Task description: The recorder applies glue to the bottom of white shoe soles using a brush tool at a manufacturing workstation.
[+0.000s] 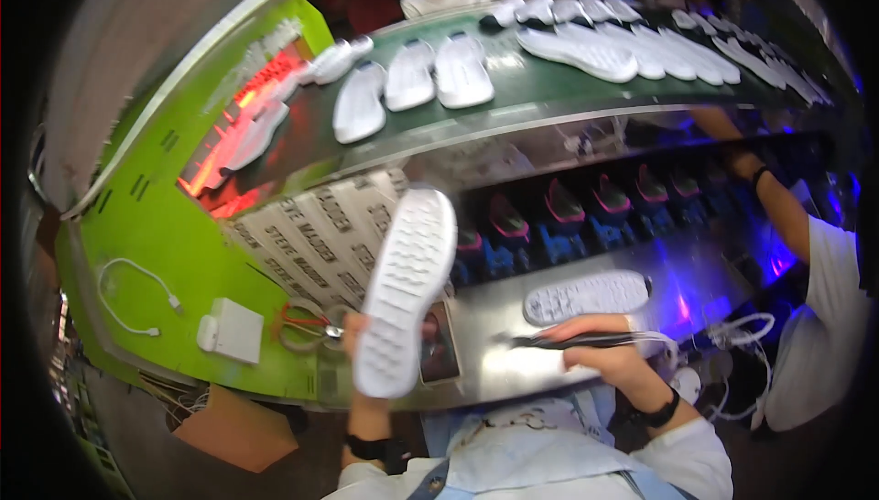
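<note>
Bright metal counter (481, 331) runs below a green belt (524, 92) lined with white soles (465, 70) (a co-worker's arm (786, 214) reaches in from the right). Over the counter's front edge, the left hand (351, 333), partly hidden, grips a white sole (406, 289) near its lower end, tread toward the camera. Near that same edge, the right hand (612, 360) grasps a black pen-like tool (549, 342); just beyond lies another sole (586, 297), flat on the counter.

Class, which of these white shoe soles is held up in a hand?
The shoe sole in the person's left hand: it alone is raised, ridged face toward the camera. Others lie on the green conveyor or metal worktop.
</note>
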Demonstrator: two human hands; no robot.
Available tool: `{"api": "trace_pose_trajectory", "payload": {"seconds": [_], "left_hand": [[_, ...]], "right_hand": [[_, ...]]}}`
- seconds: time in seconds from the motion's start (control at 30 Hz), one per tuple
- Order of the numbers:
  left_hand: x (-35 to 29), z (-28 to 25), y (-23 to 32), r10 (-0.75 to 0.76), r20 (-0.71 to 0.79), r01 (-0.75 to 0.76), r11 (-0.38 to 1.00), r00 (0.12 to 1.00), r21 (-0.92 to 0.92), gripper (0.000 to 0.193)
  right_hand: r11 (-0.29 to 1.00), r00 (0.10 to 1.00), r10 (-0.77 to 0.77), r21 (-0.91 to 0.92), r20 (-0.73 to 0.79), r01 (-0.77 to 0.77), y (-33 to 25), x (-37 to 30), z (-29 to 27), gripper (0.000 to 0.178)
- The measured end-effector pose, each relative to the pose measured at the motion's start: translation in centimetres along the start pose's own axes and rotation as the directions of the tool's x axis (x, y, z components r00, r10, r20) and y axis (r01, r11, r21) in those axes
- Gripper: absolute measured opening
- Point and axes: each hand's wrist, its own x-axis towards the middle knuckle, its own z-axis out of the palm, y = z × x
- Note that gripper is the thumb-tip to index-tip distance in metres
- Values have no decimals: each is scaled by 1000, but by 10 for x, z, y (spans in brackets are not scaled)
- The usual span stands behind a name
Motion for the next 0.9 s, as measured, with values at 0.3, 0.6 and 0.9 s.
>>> {"api": "trace_pose_trajectory", "payload": {"seconds": [0.3, 0.6, 0.9], "left_hand": [[64, -40, -168, -64, 123, 88, 976, 990, -199, 57], [92, -33, -139, -144, 145, 191, 898, 979, -396, 70], [135, 27, -95, -666, -18, 627, 693, 746, 357, 36]], "right_hand": [[750, 958, -273, -606, 83, 266, 67, 4, 30, 22], [953, 985, 168, -263, 39, -152, 52, -2, 21, 26], [828, 940, -36, -516, 340, 219, 35, 17, -1, 25]]}}
